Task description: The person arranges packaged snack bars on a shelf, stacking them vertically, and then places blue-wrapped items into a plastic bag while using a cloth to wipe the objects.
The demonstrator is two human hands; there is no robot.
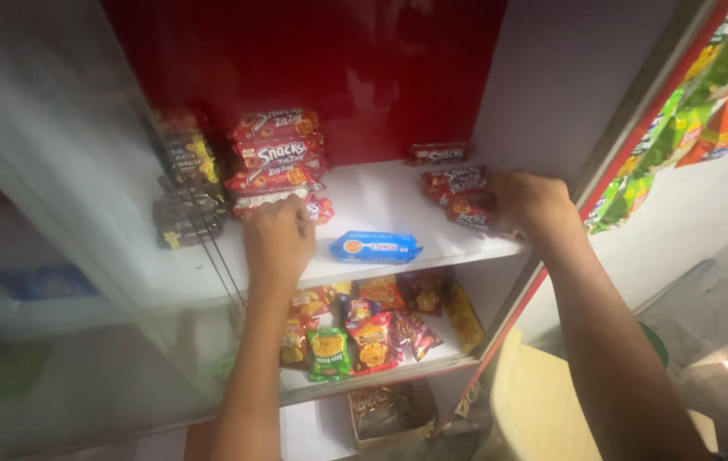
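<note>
While we look down into the cabinet, our left hand [278, 239] sits in the middle of the frame, on the white shelf [381, 201]. It rests at the bottom of the tall red stack [277, 158] of biscuit packs. Its fingers are curled in and touch the lowest pack, but we cannot tell if they grip it.

Our right hand [530, 201] is to the right of the middle. It lies on the small red pile [462, 196] by the shelf's right edge. Its fingers are bent down over the packs, and we cannot tell if they pinch one.

Between our hands lies a blue pack [376, 247], flat and alone, close to the front edge. A dark stack [183, 183] shows to the left, behind the glass door [82, 222]. Bright snack bags [372, 329] fill the shelf below.

We think the tall red stack could tip over, because our left hand pushes at its lowest pack. The small pile could slip off the right edge if our right hand slides it. The blue pack could fall down to the lower shelf if a wrist bumps it.
</note>
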